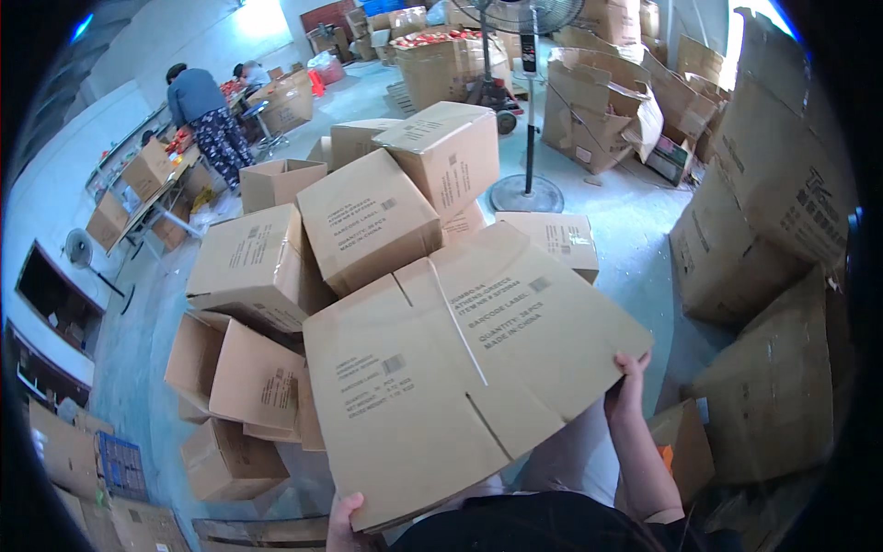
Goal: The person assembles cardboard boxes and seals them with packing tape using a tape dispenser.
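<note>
A flattened brown cardboard box (432, 368), maybe more than one in a stack, is held tilted in front of my body. A narrow white strap (460, 322) runs across its printed face. My left hand (344, 517) grips the near left corner, its thumb on top and the other fingers hidden beneath. At the right corner my right hand (629, 379) is closed round the edge. Beyond the flat cardboard lies a heap of made-up cartons, among them a taped carton (368, 216) and another taped carton (248, 262).
Open empty cartons (235, 368) lie on the left of the heap. A pedestal fan (529, 110) stands beyond it, beside a large open carton (598, 120). Tall cardboard stacks (782, 184) rise on the right. A person (207, 120) stands at a far-left table.
</note>
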The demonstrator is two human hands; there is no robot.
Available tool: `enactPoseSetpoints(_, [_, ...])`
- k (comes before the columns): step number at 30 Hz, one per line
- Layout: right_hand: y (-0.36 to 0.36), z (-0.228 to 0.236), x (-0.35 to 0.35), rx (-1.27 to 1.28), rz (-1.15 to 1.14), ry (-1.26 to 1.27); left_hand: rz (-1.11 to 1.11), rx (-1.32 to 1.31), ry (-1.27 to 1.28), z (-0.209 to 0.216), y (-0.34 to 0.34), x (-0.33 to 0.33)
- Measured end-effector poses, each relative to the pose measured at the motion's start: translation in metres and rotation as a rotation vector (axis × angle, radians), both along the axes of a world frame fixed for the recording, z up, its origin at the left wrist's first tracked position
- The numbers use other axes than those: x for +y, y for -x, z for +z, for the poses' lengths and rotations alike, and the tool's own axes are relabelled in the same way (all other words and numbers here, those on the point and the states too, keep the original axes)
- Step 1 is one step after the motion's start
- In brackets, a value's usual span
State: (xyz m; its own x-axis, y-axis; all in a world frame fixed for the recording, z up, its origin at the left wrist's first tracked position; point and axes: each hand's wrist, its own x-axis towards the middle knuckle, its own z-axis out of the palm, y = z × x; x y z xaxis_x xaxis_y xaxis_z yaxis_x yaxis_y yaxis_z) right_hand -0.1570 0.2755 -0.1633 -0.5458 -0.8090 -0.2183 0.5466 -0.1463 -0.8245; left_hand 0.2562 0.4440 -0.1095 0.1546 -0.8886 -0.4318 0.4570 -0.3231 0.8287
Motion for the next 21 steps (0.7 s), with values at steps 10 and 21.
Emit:
enactPoseSetpoints(10, [-0.056,-0.002,-0.068,0.025,0.147,-0.081,0.190,0.088,0.001,-0.044,-0.043,-0.001])
enactPoseSetpoints(21, [-0.058,-0.057,-0.076,0.227,0.358,-0.217,0.206,0.119,-0.046,-0.062,-0.073,-0.038])
